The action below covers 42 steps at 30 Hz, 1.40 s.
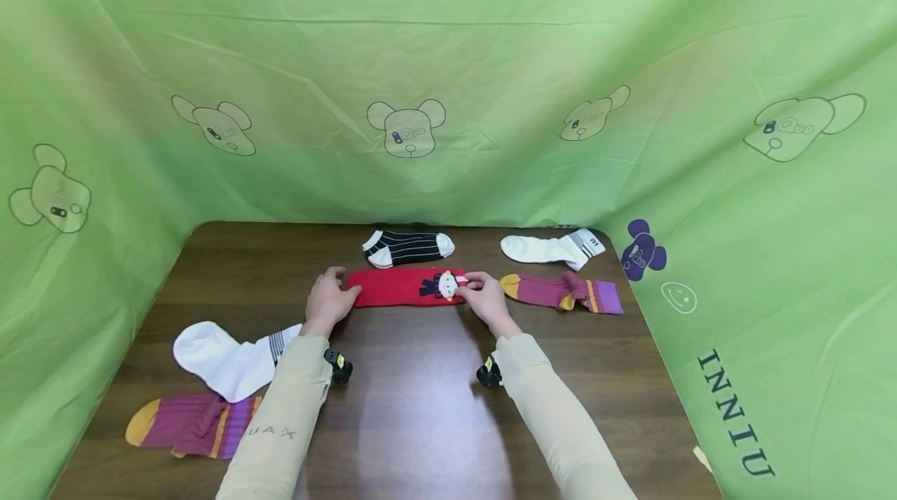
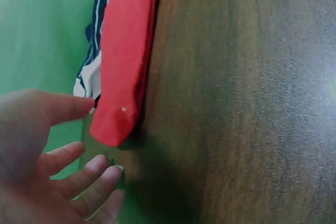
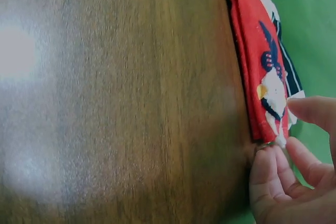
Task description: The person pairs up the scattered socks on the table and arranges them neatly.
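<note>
A red sock [image 1: 392, 287] with a cartoon figure lies flat across the wooden table. At its left end is my left hand [image 1: 331, 302], the thumb by the sock's edge; in the left wrist view this hand [image 2: 58, 150] has its fingers spread beside the red end [image 2: 121, 77]. My right hand [image 1: 487, 304] holds the figured right end between thumb and fingers. The right wrist view shows that hand [image 3: 296, 174] with fingertips curled at the end of the red sock [image 3: 252, 40] and the thumb over its side. The sock's underside is hidden.
Behind the red sock lie a black striped sock [image 1: 413, 248] and a white sock [image 1: 539, 249]. A purple sock [image 1: 543, 291] is at the right. Another white sock [image 1: 224, 360] and purple sock [image 1: 182, 422] lie front left. Green cloth [image 1: 448, 56] surrounds the table.
</note>
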Tool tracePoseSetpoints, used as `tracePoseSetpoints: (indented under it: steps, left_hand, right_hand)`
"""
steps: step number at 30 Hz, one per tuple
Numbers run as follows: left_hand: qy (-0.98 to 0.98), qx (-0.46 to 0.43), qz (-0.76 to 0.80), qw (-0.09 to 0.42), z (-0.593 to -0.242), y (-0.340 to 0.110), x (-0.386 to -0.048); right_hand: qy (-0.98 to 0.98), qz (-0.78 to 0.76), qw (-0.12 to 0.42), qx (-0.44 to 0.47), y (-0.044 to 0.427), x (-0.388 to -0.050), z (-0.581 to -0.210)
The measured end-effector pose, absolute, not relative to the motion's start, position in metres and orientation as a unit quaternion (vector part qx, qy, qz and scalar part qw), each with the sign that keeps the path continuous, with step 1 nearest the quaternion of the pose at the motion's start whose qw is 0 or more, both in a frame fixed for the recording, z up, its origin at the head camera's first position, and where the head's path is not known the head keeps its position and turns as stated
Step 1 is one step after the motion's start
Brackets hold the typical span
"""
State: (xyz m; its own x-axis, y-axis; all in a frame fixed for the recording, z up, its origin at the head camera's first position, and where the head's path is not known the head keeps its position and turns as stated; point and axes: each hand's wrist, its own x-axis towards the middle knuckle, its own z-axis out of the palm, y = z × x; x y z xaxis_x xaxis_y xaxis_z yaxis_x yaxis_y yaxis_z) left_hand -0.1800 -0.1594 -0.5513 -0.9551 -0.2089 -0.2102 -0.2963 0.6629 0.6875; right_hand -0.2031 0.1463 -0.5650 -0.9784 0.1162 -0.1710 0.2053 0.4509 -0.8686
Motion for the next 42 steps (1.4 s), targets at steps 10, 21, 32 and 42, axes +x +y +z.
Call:
tracePoseSetpoints:
  steps: [10, 21, 32, 42]
  left_hand:
    - [0.905, -0.106, 0.409, 0.044, -0.544, -0.160, -0.182]
    - [0.910, -0.067, 0.406, 0.052, -0.532, -0.162, -0.178]
    - [0.911, -0.042, 0.406, 0.055, -0.520, -0.170, -0.171]
    - [0.920, -0.040, 0.386, 0.051, -0.509, -0.184, -0.156]
  right_hand:
    - [0.825, -0.557, 0.046, 0.090, 0.146, -0.200, -0.559]
    - [0.825, -0.559, 0.057, 0.063, 0.142, -0.199, -0.546]
    - [0.838, -0.542, 0.059, 0.031, 0.137, -0.193, -0.538]
    - [0.836, -0.545, 0.054, 0.012, 0.130, -0.184, -0.532]
